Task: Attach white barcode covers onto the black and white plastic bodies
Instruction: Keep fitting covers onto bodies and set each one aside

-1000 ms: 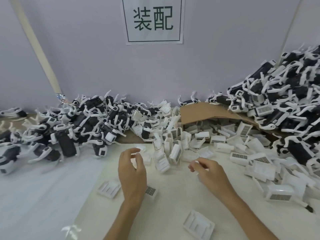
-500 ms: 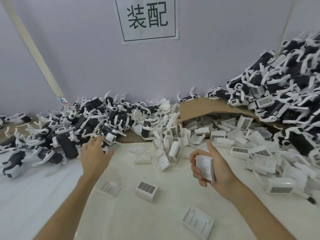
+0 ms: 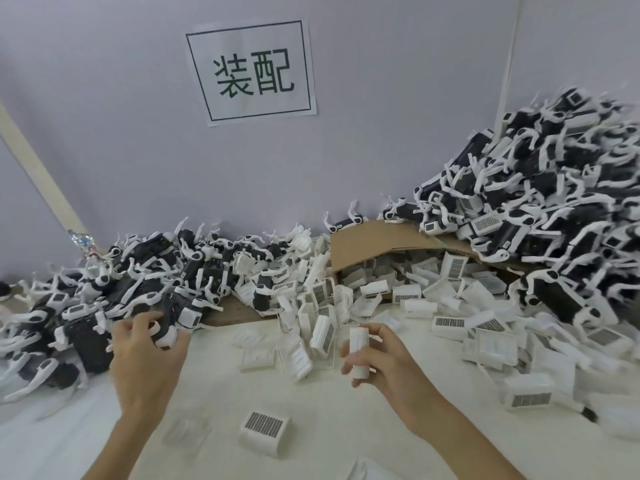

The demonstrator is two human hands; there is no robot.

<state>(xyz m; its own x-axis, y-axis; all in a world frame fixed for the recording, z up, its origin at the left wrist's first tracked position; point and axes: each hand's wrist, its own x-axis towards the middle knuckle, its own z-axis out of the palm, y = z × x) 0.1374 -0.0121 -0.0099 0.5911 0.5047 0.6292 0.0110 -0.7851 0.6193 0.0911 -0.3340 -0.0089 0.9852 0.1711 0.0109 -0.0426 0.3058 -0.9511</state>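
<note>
My right hand (image 3: 384, 365) holds a white barcode cover (image 3: 358, 351) upright between thumb and fingers, above the middle of the white table (image 3: 207, 393). My left hand (image 3: 145, 355) reaches into the near edge of the left pile of black and white plastic bodies (image 3: 138, 282), its fingers curling round one black and white body (image 3: 166, 327). Loose white covers (image 3: 450, 306) spill across the table's centre and right.
A tall heap of black and white bodies (image 3: 554, 188) rises at the right, resting on a brown cardboard flap (image 3: 374, 237). A single cover with its barcode up (image 3: 265, 433) lies close to me. A paper sign (image 3: 252, 72) hangs on the wall.
My left hand has moved left from the table's centre into the pile of bodies and closed on one. My right hand picked up a white cover and lifted it.
</note>
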